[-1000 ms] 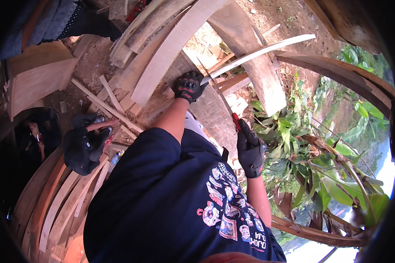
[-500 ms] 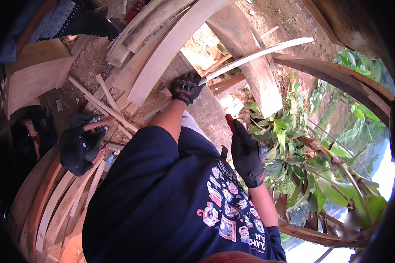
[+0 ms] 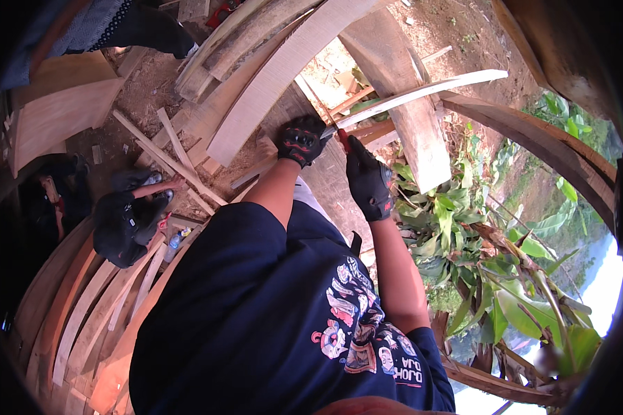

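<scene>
My left hand (image 3: pixel 302 141), in a black glove with red trim, is closed on the near end of a long pale wooden strip (image 3: pixel 422 91). The strip reaches out to the right across a broad plank (image 3: pixel 399 76). My right hand (image 3: pixel 368 181), gloved the same way, is closed around the red handle of a long thin-bladed tool (image 3: pixel 344 140). Its narrow blade slants up and left across the strip, close beside my left hand; whether it touches the wood I cannot tell. The blade shows nearly edge-on, so its exact kind is unclear.
Curved boards (image 3: pixel 291 72) lie stacked ahead of me. At the left a person in black (image 3: pixel 124 225) crouches beside more curved timbers (image 3: pixel 83 325). Another person's leg (image 3: pixel 149 34) shows at the upper left. Leafy plants (image 3: pixel 457 207) and a curved beam (image 3: pixel 540 142) are at the right.
My right hand has moved up and left with the red-handled tool, bringing its blade into sight across the strip. My left hand keeps its hold; the whole view has shifted slightly.
</scene>
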Demonstrator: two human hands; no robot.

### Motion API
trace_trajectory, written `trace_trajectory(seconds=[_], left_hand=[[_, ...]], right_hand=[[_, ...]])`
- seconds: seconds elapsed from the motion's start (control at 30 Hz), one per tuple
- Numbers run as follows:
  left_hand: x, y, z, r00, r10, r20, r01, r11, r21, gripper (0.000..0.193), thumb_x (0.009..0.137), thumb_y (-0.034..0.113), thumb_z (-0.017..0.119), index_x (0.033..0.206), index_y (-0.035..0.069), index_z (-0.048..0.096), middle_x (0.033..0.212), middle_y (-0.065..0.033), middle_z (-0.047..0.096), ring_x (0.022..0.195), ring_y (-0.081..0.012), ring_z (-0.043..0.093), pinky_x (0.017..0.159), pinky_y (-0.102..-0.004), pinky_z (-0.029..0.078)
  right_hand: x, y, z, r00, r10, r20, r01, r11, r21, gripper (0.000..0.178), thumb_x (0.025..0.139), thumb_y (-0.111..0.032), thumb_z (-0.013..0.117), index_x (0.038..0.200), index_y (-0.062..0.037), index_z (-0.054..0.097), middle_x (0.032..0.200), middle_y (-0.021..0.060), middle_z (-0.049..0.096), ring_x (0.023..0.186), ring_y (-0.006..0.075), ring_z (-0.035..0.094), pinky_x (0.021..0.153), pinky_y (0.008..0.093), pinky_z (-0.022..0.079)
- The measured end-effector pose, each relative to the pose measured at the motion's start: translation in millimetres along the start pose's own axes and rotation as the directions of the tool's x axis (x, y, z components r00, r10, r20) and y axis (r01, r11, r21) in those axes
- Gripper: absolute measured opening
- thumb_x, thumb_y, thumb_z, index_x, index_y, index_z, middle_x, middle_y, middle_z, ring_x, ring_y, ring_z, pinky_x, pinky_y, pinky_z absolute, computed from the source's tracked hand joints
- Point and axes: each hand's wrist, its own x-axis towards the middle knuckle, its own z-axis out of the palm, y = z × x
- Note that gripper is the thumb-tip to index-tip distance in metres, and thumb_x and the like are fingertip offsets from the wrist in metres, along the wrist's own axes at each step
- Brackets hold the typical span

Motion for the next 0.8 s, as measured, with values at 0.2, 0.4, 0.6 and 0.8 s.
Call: trace_trajectory(seconds=[0.2, 0.4, 0.6, 0.8], left_hand=[[8.6, -1.2, -14.6, 0.999, -0.008, 0.038, 0.009, 1.0, -0.018, 0.037, 0.101, 0.047, 0.066, 0.124, 0.02, 0.074, 0.118, -0.0098, 0.075, 0.11, -0.03, 0.073, 0.092, -0.0491, 0.059], [8.5, 1.3, -23.5, 0.995, -0.04, 0.094, 0.041, 0.999, -0.006, 0.039, 0.1, 0.048, 0.067, 0.127, 0.02, 0.072, 0.121, -0.011, 0.074, 0.108, -0.0307, 0.074, 0.091, -0.0495, 0.06], [7.6, -1.4, -5.4, 0.994, -0.042, -0.097, 0.033, 0.996, -0.084, 0.033, 0.101, 0.046, 0.065, 0.117, 0.019, 0.077, 0.112, -0.0108, 0.075, 0.107, -0.0311, 0.074, 0.088, -0.0508, 0.06], [12.9, 4.0, -10.0, 0.989, -0.145, -0.017, 0.141, 0.982, -0.126, 0.034, 0.102, 0.047, 0.066, 0.113, 0.017, 0.078, 0.112, -0.0115, 0.075, 0.108, -0.0327, 0.073, 0.09, -0.0519, 0.06]], right_hand=[[-90.6, -15.7, -56.1, 0.985, 0.171, -0.027, -0.165, 0.972, 0.169, 0.038, 0.104, -0.011, 0.067, 0.141, -0.0066, 0.074, 0.128, 0.0198, 0.079, 0.114, 0.0248, 0.079, 0.095, 0.0367, 0.06], [-124.5, -39.9, -104.2, 0.994, 0.107, -0.01, -0.103, 0.976, 0.191, 0.039, 0.104, -0.007, 0.065, 0.141, -0.0042, 0.073, 0.129, 0.0221, 0.078, 0.114, 0.0284, 0.079, 0.098, 0.0384, 0.059], [-25.9, -25.9, -26.2, 1.0, -0.002, 0.013, 0.001, 0.998, 0.068, 0.043, 0.105, -0.009, 0.058, 0.146, -0.0153, 0.068, 0.127, 0.0191, 0.078, 0.11, 0.0367, 0.078, 0.092, 0.0447, 0.062], [-7.0, -14.4, 0.3, 0.999, -0.03, -0.039, 0.031, 0.998, 0.048, 0.042, 0.105, -0.016, 0.058, 0.146, -0.0182, 0.068, 0.122, 0.0209, 0.078, 0.102, 0.0404, 0.078, 0.088, 0.0475, 0.062]])
